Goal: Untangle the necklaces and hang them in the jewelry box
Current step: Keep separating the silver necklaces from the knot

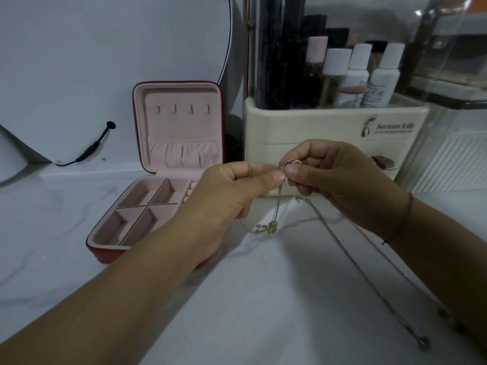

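Note:
The red jewelry box (pixel 181 133) stands open at the left, its pink lid upright with a row of small hooks (pixel 181 109) and a gathered pocket below. My left hand (pixel 232 196) and my right hand (pixel 340 180) meet in front of the cosmetics organizer, thumbs almost touching. Both pinch a thin gold necklace (pixel 276 206); a rose-gold beaded stretch (pixel 291 162) arches between my fingertips. The chain hangs down to a small gold pendant and clasp (pixel 268 229) just above the table. A long silver necklace (pixel 353 262) lies on the white table, running toward the lower right.
A cream cosmetics organizer (pixel 334 138) with bottles and a clear cover stands behind my hands. A round mirror (pixel 105 61) with a black cable (pixel 95 146) leans at the back left. The box's lower tray (pixel 131 206) has several pink compartments.

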`<state>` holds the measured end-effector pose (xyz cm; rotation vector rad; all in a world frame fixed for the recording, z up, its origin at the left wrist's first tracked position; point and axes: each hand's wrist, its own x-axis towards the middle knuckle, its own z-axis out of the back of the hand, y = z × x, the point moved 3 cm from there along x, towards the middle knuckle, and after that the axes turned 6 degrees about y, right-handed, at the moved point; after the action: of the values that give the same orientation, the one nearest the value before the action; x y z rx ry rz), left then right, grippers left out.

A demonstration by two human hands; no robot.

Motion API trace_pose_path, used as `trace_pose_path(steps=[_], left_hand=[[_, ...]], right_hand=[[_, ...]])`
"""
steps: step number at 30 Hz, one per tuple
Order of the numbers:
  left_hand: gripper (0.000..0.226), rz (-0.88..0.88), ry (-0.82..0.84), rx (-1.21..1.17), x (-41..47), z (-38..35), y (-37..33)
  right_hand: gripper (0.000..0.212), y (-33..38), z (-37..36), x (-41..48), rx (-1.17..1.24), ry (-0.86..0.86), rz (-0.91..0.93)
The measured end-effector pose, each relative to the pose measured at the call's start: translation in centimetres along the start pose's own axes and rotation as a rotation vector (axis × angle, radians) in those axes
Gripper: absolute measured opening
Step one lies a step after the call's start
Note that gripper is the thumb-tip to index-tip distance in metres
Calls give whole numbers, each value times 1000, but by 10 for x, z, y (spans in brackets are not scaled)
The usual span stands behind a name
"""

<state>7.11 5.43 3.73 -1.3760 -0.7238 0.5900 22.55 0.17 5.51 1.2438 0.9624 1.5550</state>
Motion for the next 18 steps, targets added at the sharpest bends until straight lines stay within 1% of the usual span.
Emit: trace_pose_path(steps=[2, 4, 7, 8, 10, 11, 14, 18], left_hand=[[41, -7, 0, 9, -1, 0, -1], [35, -7, -12, 20, -1, 0, -2], [8, 8, -24, 28, 0, -2, -1], [8, 9, -23, 20, 0, -3, 0], [21, 15, -3, 9, 0, -6, 1], [23, 21, 8, 13, 0, -8, 1], [22, 30, 36, 12, -1, -10, 2], [18, 0, 86, 13, 0, -10, 4]], right_hand=[[16, 0, 0, 0, 10, -10, -7], [17, 0, 0, 0, 29, -10, -19], [19, 2, -1, -1, 47, -6, -33], [18, 2, -2, -1, 48, -1, -33], [14, 2, -3, -1, 43, 14, -26], [12, 1, -4, 0, 41, 21, -22], [12, 1, -5, 0, 43, 17, -18], [17, 2, -4, 0, 60, -15, -28]])
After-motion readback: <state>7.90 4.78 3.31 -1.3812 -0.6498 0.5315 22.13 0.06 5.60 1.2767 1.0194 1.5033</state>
